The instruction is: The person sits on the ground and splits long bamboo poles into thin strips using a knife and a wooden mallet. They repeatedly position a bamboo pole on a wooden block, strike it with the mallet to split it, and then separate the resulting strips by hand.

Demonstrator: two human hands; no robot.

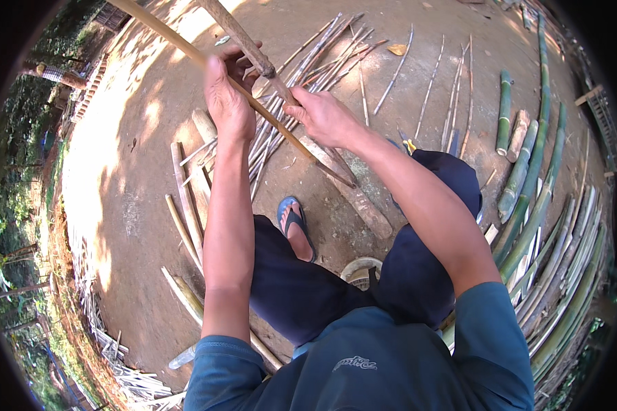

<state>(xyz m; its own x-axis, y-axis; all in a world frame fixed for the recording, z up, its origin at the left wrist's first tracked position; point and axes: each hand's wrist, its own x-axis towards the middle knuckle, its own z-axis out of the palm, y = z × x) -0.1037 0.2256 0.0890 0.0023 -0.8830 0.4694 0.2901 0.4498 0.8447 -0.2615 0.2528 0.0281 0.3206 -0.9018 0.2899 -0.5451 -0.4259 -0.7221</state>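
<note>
My left hand (225,96) grips a long pale bamboo strip (178,42) that runs from the upper left down toward a wooden block (363,202) on the ground. My right hand (325,115) is closed on the handle of a long knife (253,48); its blade lies against the strip just beside my left fingers. Both arms reach forward over my knees in dark trousers. My foot in a blue sandal (295,222) rests on the dirt below the strip.
Thin split bamboo strips (322,58) lie spread on the dirt ahead. Green bamboo poles and slats (535,205) pile along the right. Pale offcuts (185,205) lie at the left, and a round woven rim (360,268) sits between my knees.
</note>
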